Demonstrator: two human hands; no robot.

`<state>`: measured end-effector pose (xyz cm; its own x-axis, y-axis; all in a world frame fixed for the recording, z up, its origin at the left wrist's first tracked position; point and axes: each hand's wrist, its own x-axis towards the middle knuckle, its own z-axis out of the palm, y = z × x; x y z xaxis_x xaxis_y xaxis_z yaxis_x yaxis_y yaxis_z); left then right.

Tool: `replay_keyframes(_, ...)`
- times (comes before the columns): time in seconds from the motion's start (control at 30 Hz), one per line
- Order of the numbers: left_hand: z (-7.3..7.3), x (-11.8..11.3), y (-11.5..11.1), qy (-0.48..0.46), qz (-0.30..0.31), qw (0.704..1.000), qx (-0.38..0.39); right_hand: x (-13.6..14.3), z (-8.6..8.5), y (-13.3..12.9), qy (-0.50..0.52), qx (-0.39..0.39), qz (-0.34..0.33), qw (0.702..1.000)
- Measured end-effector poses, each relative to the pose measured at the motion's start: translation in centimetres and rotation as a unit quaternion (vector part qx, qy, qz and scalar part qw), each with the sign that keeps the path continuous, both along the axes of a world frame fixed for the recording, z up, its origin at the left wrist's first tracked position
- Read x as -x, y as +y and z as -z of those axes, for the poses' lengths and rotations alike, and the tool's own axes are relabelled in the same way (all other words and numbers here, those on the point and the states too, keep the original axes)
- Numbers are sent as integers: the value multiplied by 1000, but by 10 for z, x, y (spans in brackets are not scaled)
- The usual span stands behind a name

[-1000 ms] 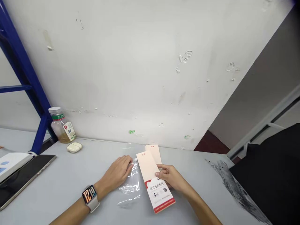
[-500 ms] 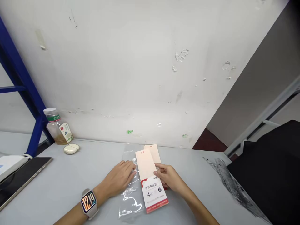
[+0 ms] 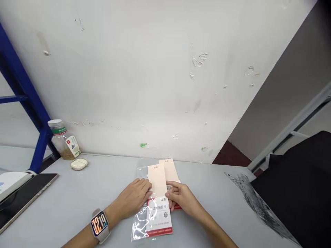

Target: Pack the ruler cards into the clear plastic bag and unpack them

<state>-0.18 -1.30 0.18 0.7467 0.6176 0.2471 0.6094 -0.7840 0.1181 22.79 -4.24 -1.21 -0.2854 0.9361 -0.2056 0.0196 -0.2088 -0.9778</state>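
One card point(image 3: 157, 181) sits over the desk point(image 3: 77, 199), lower part seemingly under film of the clear bag point(image 3: 139, 229), back card point(image 3: 169, 168) just behind. Right hand point(image 3: 182, 198) pinches its right edge between thumb and fingers, likely to steer it with the print uncovered; left hand point(image 3: 136, 194) curls at the bag, probably bracing it, can't tell if gripping.

The front card point(image 3: 157, 181) is pale peach above and white below, with red trim, a red bottom band and black print; the back card point(image 3: 169, 169) is peach too, with a red edge. The plastic bag point(image 3: 139, 225) is clear with white glare. The table point(image 3: 90, 193) is light grey, the frame point(image 3: 23, 79) deep blue, the wall point(image 3: 139, 75) white with green smudges point(image 3: 143, 145).
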Motion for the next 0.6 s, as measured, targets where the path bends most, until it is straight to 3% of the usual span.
replay_keyframes(0.33,6,-9,-6,-3,43,995,-91,27,8,-14,32,0,0,999)
replay_keyframes(0.47,8,-9,-6,2,44,995,-92,34,9,-17,52,-4,-4,999)
replay_keyframes(0.6,1,8,6,-32,9,998,-50,30,2,-16,45,-24,33,998)
